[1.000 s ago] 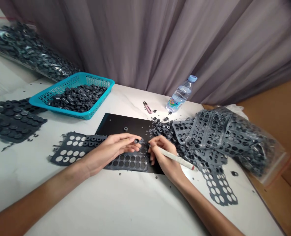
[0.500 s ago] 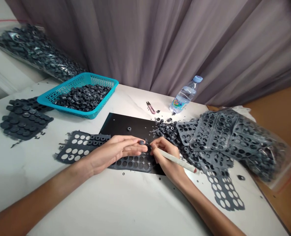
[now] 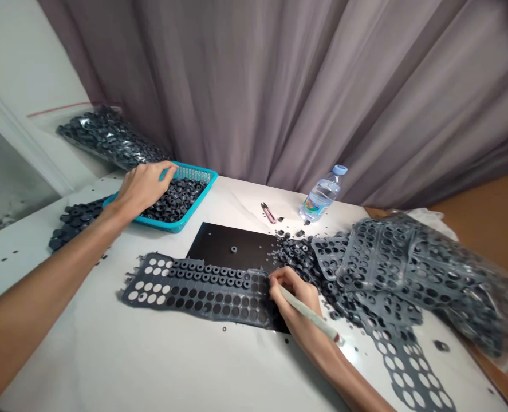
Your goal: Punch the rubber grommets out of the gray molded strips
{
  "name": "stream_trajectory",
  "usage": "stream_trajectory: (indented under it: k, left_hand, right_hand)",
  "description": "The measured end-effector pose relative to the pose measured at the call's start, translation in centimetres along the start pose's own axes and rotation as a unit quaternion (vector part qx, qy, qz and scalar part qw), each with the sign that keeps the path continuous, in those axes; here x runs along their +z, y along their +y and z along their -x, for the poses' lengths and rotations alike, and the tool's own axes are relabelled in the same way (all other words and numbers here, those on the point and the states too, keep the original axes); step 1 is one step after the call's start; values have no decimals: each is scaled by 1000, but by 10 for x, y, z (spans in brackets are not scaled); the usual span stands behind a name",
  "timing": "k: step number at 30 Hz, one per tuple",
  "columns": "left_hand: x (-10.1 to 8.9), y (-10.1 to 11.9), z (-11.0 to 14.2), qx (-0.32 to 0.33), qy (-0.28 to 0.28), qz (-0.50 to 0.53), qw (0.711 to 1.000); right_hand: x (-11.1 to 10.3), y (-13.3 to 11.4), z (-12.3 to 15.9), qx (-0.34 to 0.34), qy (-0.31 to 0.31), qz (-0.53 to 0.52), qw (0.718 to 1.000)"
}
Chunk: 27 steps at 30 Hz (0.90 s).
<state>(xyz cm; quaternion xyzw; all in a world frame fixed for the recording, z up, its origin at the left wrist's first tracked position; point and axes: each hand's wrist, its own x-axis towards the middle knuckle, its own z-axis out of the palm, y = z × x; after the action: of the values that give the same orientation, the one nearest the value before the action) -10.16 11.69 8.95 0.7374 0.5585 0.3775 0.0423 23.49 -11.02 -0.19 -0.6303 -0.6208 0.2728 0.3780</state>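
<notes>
Turquoise plastic basket (image 3: 199, 203), left of centre, holds dark rings (image 3: 178, 197); the left hand (image 3: 146, 186) is over it, its grip hidden. Right of centre, the right hand (image 3: 296, 294) grips a pen (image 3: 309, 316) beside the sheet (image 3: 202, 287), mid-frame, partly on a black mat (image 3: 219, 240).

Open table (image 3: 150, 366) is stretching before the sheet (image 3: 196, 293), and another gap is running from the basket (image 3: 198, 204) to the snips (image 3: 270, 214) (lying flat and low). The left bag (image 3: 111, 137) is rising behind the left hand (image 3: 144, 184), while the heap (image 3: 300, 257), the bottle (image 3: 319, 198) and the right bag (image 3: 442, 274) are blocking the way beyond the right hand (image 3: 296, 297).
</notes>
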Motion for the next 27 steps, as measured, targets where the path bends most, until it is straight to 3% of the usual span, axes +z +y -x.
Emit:
stream_trajectory:
  k: [3, 6, 10, 13, 17, 27]
  left_hand:
    - [-1, 17, 15, 84, 15, -39, 996]
    - [11, 57, 55, 150, -40, 9, 988]
    - [35, 103, 109, 200, -249, 131, 938]
    - [51, 113, 133, 214, -340, 164, 901]
    - [62, 106, 142, 242, -361, 161, 886]
    - [64, 105, 143, 278, -339, 131, 889]
  right_hand:
    - [-3, -6, 0, -5, 0, -2, 1000]
    - [-4, -10, -1, -1, -27, -53, 998]
    - [1, -7, -3, 54, -100, -171, 979]
    - [5, -4, -4, 70, -124, -228, 963]
    - [7, -4, -5, 70, -139, -243, 957]
    - [12, -1, -6, 67, -137, -238, 959]
